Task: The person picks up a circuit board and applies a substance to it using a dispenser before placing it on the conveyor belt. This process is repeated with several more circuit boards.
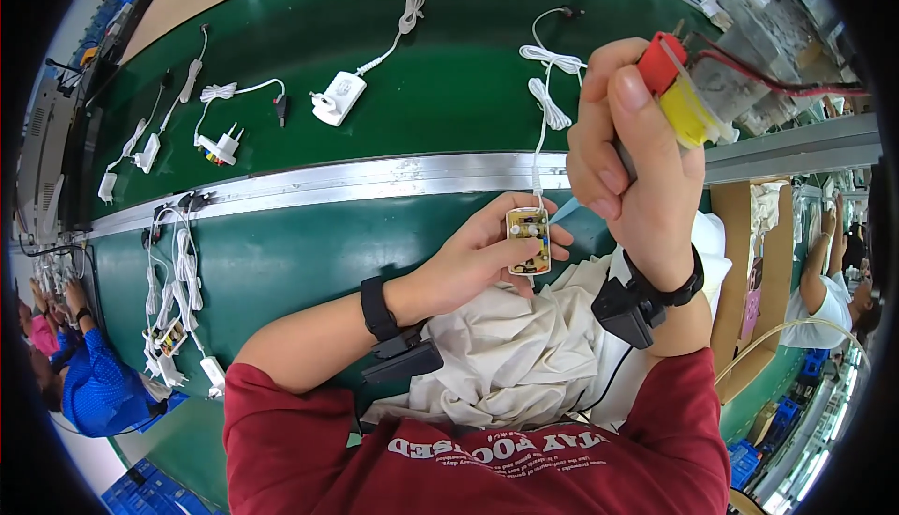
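My left hand (482, 251) holds a small opened white power adapter (529, 242), its circuit board facing up and my thumb lying over the board. From its top end a white cable (538, 154) runs up onto the conveyor belt to a bundled coil. Raised at the right, my right hand (641, 140) is closed around a red-and-yellow tool (682, 112); its kind is unclear, and my fingers hide part of it. Red and black wires (796, 86) pass beside its upper end. A pale blue pointed piece (565, 210) shows next to the adapter; what it belongs to is hidden.
Several white adapters (339, 98) with tied cables lie along the green belt (300, 28). A metal rail (375, 175) edges it. More adapters and cables (173, 300) lie at left. White cloth (506, 356) covers my lap. A cardboard box (735, 281) stands right; other people work at both sides.
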The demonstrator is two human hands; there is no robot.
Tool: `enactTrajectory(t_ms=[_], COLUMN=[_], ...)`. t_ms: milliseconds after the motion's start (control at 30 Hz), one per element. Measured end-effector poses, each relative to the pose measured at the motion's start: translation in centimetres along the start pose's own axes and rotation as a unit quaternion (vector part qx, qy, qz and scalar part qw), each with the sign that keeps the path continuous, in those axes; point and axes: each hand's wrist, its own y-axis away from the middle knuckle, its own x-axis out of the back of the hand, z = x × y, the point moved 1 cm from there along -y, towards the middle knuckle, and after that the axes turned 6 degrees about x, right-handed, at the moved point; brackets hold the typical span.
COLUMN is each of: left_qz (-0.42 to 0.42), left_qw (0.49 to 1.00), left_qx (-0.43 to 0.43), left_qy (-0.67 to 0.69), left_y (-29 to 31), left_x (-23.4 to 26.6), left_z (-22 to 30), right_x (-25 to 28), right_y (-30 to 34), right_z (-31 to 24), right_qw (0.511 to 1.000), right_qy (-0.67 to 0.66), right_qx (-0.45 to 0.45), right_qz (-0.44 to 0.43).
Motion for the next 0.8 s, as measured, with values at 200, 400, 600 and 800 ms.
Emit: enactTrajectory(t_ms=[200,400,600,800], left_qz=[0.012,0.018,0.020,0.016], left_qw=[1.000,0.999,0.999,0.998], left_qx=[0.003,0.007,0.008,0.008], left_qy=[0.015,0.041,0.047,0.055], left_y=[-0.11,-0.20,-0.37,-0.22], left_x=[0.12,0.10,0.04,-0.01], left_z=[-0.34,-0.26,-0.39,-0.48], right_x=[0.28,-0.37,-0.09,-0.68], right_y=[0.29,0.27,0.59,1.04], right_z=[0.24,0.03,0.04,0.52], right_qw=[1.000,0.997,1.000,0.999], right_qy=[0.008,0.071,0.013,0.044], right_qx=[-0.001,0.004,-0.013,0.008], right_qz=[-0.008,0.007,-0.002,-0.023])
